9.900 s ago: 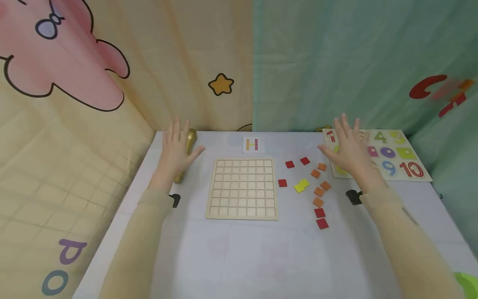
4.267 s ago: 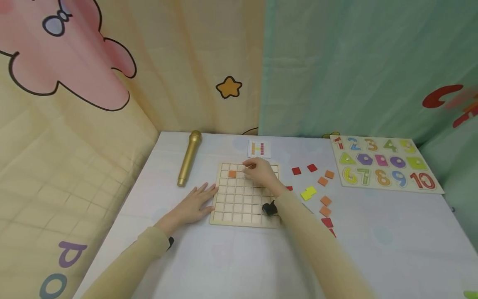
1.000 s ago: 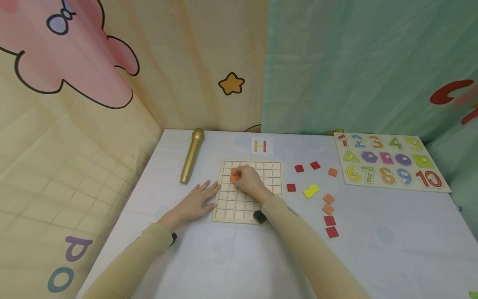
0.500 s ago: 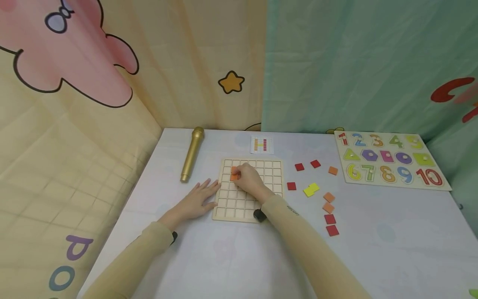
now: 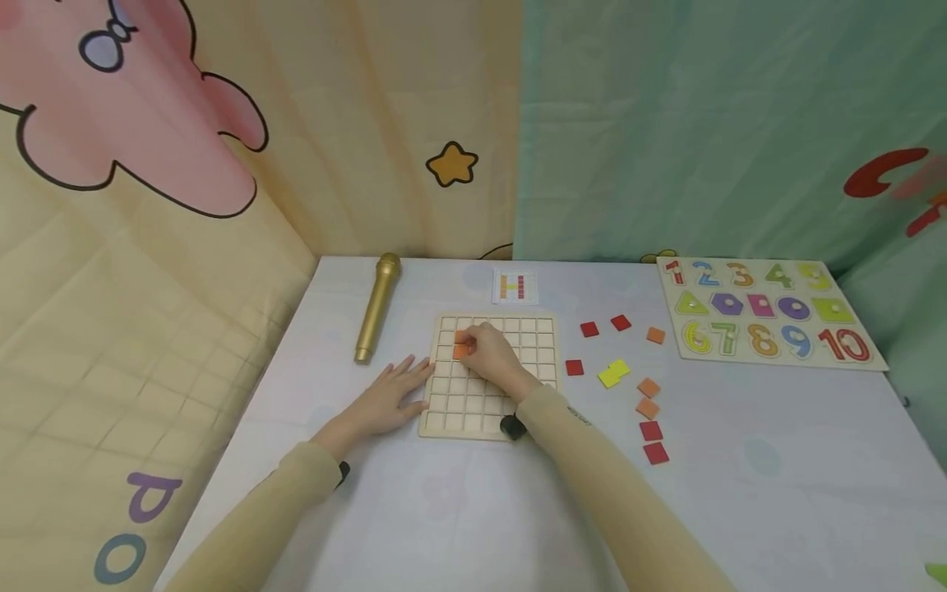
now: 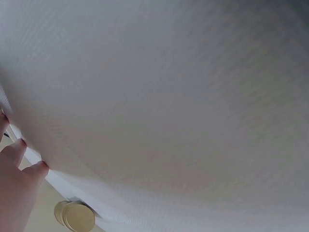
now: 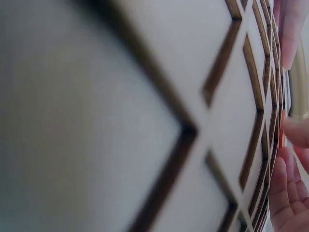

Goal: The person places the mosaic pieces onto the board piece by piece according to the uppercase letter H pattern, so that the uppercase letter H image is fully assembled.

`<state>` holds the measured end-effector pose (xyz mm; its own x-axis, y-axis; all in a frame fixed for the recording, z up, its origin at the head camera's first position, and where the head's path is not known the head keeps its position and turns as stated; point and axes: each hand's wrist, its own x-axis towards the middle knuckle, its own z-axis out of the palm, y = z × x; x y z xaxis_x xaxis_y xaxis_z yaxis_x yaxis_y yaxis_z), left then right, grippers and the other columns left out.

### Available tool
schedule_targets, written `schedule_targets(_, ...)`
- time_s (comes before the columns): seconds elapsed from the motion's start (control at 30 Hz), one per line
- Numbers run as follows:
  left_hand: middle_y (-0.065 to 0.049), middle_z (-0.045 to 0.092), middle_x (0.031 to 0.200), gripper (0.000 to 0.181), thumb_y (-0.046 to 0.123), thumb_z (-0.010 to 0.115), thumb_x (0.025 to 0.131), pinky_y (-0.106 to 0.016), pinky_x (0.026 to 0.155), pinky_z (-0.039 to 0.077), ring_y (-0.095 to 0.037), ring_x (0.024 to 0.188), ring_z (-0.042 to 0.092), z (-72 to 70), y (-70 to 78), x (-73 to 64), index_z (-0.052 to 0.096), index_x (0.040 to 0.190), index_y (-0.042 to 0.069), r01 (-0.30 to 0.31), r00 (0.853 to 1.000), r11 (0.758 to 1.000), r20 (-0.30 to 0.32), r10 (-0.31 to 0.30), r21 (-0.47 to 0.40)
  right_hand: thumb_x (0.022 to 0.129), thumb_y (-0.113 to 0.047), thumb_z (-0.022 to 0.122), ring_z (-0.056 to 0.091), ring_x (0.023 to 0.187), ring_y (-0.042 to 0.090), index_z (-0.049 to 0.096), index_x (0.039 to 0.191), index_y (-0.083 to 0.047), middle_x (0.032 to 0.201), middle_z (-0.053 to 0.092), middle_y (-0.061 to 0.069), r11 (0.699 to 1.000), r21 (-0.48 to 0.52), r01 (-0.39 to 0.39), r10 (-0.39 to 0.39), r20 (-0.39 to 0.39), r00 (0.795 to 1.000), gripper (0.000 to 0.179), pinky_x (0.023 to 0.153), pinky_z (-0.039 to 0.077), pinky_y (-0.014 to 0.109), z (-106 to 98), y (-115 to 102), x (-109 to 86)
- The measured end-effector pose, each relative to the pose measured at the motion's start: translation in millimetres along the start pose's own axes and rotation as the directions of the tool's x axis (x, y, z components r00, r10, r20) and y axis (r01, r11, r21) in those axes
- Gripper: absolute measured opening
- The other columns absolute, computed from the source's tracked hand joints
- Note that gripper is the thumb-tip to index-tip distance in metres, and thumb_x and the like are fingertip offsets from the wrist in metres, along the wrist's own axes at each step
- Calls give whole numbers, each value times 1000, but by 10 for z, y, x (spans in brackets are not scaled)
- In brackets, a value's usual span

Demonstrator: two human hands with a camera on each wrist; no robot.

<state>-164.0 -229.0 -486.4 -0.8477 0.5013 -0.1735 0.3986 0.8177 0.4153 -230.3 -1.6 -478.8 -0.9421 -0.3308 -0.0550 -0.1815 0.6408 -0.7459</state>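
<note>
A pale wooden grid board lies mid-table. My right hand is over its upper left part, thumb and fingertips pinching an orange square tile at a cell. Just above it, another orange tile is partly covered by the fingers. In the right wrist view, the thumb meets the edge of an orange tile low over the grid. My left hand lies with spread, straight fingers on the table, fingertips at the board's left edge. In the left wrist view only some of its fingers show.
Right of the board lie red tiles, overlapping yellow tiles and orange tiles. A pattern card sits behind the board. A gold microphone is at left, a number puzzle board at back right. Curtains stand behind.
Both hands were raised apart at first. The left came down beside the board; the right brought two orange tiles from the right onto it. Over the last second the hands barely move.
</note>
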Motion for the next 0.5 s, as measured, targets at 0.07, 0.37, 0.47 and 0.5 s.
schedule_targets(0.07, -7, 24, 163, 68, 32, 59, 98, -60, 123, 9, -36, 153, 12, 1, 0, -4, 29, 156, 11, 4, 1000, 1000, 2, -4, 2, 86, -7, 70, 60, 91, 18, 71, 115, -9, 107, 65, 7, 998, 57, -14, 14, 12, 1000, 30, 80, 53, 29, -42, 22, -13)
schedule_targets(0.37, -8, 24, 163, 69, 31, 59, 97, -59, 123, 8, -35, 153, 12, 24, 5, -6, 28, 156, 11, 15, 1000, 1000, -1, -15, 2, 91, -17, 70, 63, 106, 24, 66, 122, -6, 116, 67, 9, 977, 196, -81, 84, -9, 996, 33, 93, 54, 38, -613, 248, -192)
schedule_targets(0.47, -8, 23, 163, 69, 31, 59, 98, -59, 123, 8, -36, 153, 12, 1, 4, 1, 28, 156, 10, 18, 1000, 1000, 5, -18, 8, 91, -18, 70, 63, 107, 27, 66, 123, -5, 117, 67, 12, 980, 176, -91, 99, -40, 994, 34, 92, 55, 40, -870, 355, -346)
schedule_targets(0.5, -9, 23, 163, 69, 31, 59, 98, -59, 123, 8, -36, 153, 12, -8, 2, 2, 28, 156, 10, 18, 1000, 1000, 6, -18, 10, 91, -18, 70, 63, 106, 27, 65, 123, -5, 117, 67, 13, 981, 169, -92, 103, -53, 993, 35, 92, 56, 41, -956, 393, -407)
